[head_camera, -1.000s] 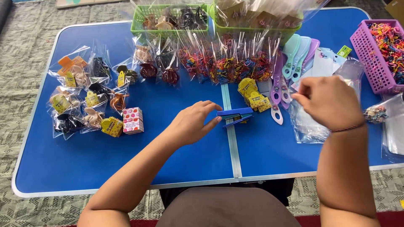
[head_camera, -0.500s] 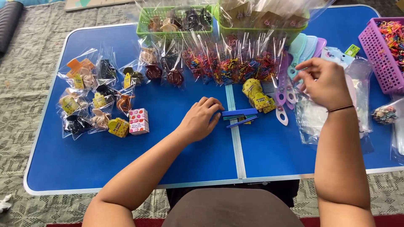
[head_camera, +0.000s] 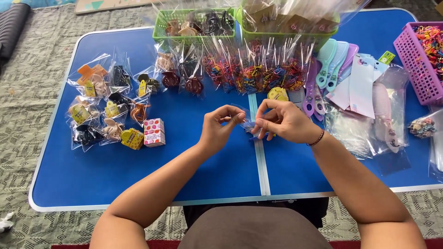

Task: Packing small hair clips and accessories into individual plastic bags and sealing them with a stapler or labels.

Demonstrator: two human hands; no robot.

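Both hands meet over the middle seam of the blue folding table (head_camera: 92, 184). My left hand (head_camera: 220, 129) and my right hand (head_camera: 284, 121) pinch a small clear plastic bag (head_camera: 246, 121) between their fingertips, a little above the table. Under my right hand lies a blue stapler (head_camera: 256, 137), mostly hidden. Yellow tagged packets (head_camera: 278, 93) lie just beyond my right hand.
Bagged hair clips (head_camera: 104, 110) and a small pink box (head_camera: 154, 132) lie at the left. Two green baskets (head_camera: 159, 32) stand at the back, bags of coloured elastics (head_camera: 254, 71) before them. Combs (head_camera: 330, 64), empty clear bags (head_camera: 350, 131) and a pink basket (head_camera: 415, 69) sit at the right.
My left hand has lifted off the stapler. My right hand has come in from the right with a clear bag, and both hands now hold it together at the centre.
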